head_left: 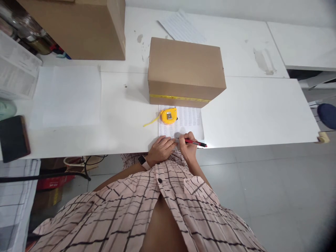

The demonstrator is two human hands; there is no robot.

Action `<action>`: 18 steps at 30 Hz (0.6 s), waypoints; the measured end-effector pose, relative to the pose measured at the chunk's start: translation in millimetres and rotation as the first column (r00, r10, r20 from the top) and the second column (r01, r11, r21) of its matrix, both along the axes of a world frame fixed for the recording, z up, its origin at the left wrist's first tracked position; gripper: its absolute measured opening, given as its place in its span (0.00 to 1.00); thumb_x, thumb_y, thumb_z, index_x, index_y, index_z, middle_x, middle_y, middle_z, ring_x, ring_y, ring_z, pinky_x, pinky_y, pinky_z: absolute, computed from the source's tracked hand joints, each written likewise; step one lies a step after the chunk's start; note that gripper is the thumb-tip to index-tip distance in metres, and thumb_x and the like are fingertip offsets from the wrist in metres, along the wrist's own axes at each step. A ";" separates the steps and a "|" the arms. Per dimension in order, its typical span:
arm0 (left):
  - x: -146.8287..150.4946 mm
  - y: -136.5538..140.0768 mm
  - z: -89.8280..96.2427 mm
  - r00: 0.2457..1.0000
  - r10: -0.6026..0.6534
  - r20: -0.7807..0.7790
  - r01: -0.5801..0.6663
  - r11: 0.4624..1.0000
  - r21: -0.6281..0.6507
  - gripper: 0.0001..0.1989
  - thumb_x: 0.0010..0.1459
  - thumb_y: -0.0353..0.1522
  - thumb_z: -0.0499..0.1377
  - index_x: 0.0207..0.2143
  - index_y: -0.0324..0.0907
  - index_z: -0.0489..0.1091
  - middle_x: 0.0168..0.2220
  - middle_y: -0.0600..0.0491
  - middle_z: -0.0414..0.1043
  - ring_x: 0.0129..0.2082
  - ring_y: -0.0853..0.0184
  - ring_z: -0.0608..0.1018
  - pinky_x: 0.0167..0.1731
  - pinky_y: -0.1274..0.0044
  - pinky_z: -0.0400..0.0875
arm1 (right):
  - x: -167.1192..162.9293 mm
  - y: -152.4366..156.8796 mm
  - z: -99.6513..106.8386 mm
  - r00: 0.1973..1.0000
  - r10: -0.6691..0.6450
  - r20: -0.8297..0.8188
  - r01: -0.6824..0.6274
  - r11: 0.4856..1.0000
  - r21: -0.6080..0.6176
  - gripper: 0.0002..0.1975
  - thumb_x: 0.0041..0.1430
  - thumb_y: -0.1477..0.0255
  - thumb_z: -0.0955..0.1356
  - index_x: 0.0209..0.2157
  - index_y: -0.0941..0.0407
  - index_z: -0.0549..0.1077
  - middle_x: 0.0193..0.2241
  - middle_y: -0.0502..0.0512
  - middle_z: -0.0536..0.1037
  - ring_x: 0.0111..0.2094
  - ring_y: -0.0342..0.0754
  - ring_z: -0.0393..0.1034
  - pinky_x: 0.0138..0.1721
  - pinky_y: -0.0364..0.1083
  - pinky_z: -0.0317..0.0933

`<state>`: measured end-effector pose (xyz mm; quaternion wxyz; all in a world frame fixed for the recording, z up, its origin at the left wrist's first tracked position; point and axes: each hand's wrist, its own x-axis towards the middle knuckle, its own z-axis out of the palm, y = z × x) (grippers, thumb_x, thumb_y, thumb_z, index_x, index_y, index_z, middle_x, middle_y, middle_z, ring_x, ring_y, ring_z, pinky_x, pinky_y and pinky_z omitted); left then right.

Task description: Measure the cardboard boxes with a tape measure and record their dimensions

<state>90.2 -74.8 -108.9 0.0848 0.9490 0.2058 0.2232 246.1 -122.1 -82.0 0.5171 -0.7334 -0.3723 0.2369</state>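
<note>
My right hand (188, 147) grips a red and black pen (195, 142), its tip at the lower part of a printed sheet (190, 120). Beside it, my left hand (161, 149) lies flat with fingers stretched over the sheet's bottom edge. On the sheet rests a yellow tape measure (169, 116), a short length of its blade (151, 122) sticking out to the left. A closed cardboard box (185, 66) with yellow tape along its near side stands just behind, covering the sheet's far end.
The white table (252, 112) ends close to my body. At the back left is a larger cardboard box (78, 29). White paper (69, 94) and a dark phone (14, 138) lie on the left; another printed sheet (181, 26) lies behind the middle box.
</note>
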 end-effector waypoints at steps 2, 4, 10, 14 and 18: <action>-0.2 0.0 0.1 1.000 -0.007 0.000 0.007 1.000 -0.008 0.16 0.70 0.36 0.52 0.54 0.42 0.74 0.52 0.48 0.79 0.54 0.60 0.77 0.59 0.64 0.67 | -0.7 0.3 -0.2 1.000 -0.014 -0.013 0.014 1.000 0.001 0.14 0.59 0.71 0.66 0.23 0.52 0.57 0.19 0.42 0.60 0.23 0.41 0.55 0.29 0.44 0.52; -0.4 0.2 0.3 1.000 -0.013 0.011 0.013 1.000 -0.009 0.16 0.70 0.36 0.53 0.54 0.42 0.74 0.52 0.47 0.79 0.54 0.60 0.77 0.59 0.64 0.68 | 0.1 0.2 1.3 0.998 -0.019 -0.055 0.020 1.000 0.023 0.15 0.59 0.70 0.67 0.23 0.52 0.57 0.20 0.42 0.60 0.24 0.41 0.55 0.29 0.44 0.52; -0.2 0.7 2.0 0.999 -0.009 0.039 0.007 0.998 0.057 0.16 0.70 0.37 0.53 0.53 0.42 0.74 0.52 0.48 0.79 0.52 0.60 0.78 0.58 0.65 0.68 | 13.3 -4.0 13.4 0.983 0.037 -0.178 -0.021 0.996 0.091 0.11 0.61 0.62 0.70 0.34 0.53 0.67 0.29 0.47 0.70 0.31 0.44 0.64 0.35 0.46 0.59; -0.3 0.4 2.5 0.999 -0.010 0.034 0.008 0.999 0.043 0.16 0.70 0.37 0.53 0.53 0.42 0.74 0.52 0.48 0.79 0.53 0.60 0.78 0.58 0.64 0.67 | 15.9 -6.0 11.8 0.990 0.088 -0.111 -0.079 0.994 0.081 0.11 0.61 0.62 0.71 0.36 0.54 0.68 0.32 0.49 0.72 0.33 0.44 0.65 0.36 0.46 0.61; 0.1 -0.4 1.8 1.000 -0.006 0.022 0.006 1.000 0.003 0.16 0.70 0.36 0.52 0.53 0.42 0.74 0.53 0.48 0.78 0.54 0.60 0.77 0.59 0.64 0.67 | 10.9 -4.0 5.2 0.996 0.092 -0.016 -0.090 0.992 0.091 0.12 0.64 0.64 0.67 0.29 0.53 0.61 0.23 0.44 0.62 0.25 0.42 0.57 0.29 0.44 0.54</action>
